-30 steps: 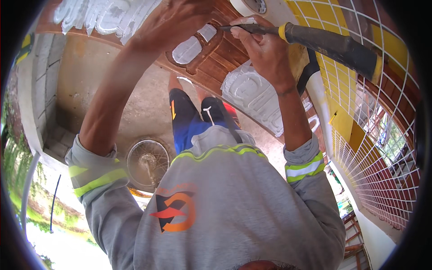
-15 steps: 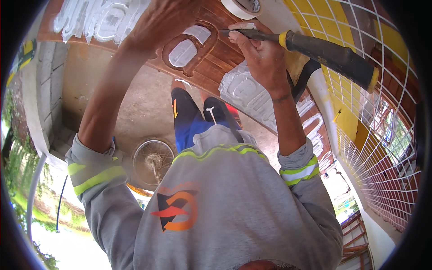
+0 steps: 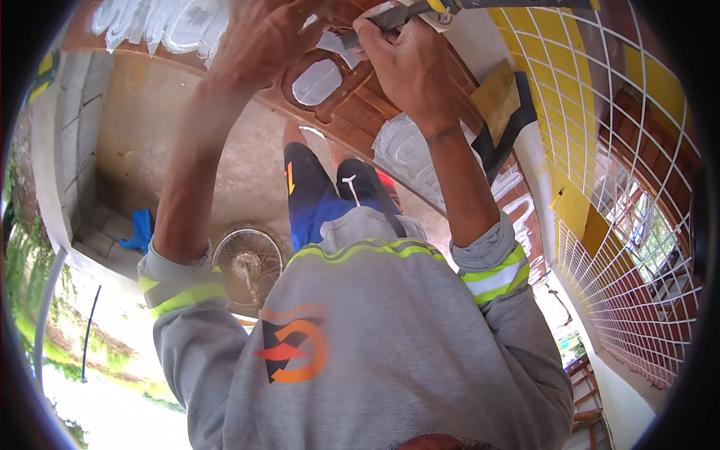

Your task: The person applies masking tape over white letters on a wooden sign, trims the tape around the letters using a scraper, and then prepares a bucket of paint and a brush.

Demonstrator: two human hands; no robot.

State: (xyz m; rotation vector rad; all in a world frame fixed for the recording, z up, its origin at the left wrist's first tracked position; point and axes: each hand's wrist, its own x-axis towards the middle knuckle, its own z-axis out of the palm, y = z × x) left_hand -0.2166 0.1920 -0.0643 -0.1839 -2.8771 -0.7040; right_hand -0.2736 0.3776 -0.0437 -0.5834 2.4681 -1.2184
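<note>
A brown carved wooden panel stretches across the top, with white smeared patches and a pale rounded piece inside its carved border. In my right hand is a flat-bladed tool with a dark handle and yellow bands. The fingers are closed around its metal blade, and the blade's end points left over the panel. My left hand is over the panel at the upper left, near the blade's end. Its fingers are blurred and partly hidden, so what they hold cannot be made out.
Right of the panel lies a tan sheet beside a black angled piece. A white wire grid rises along the right. Below are a spoked wheel and a blue cloth-like item by a grey block wall.
My right hand has moved up and left with the tool, whose handle has swung upward toward the top edge. My left hand has shifted slightly. The blue item has come into view.
</note>
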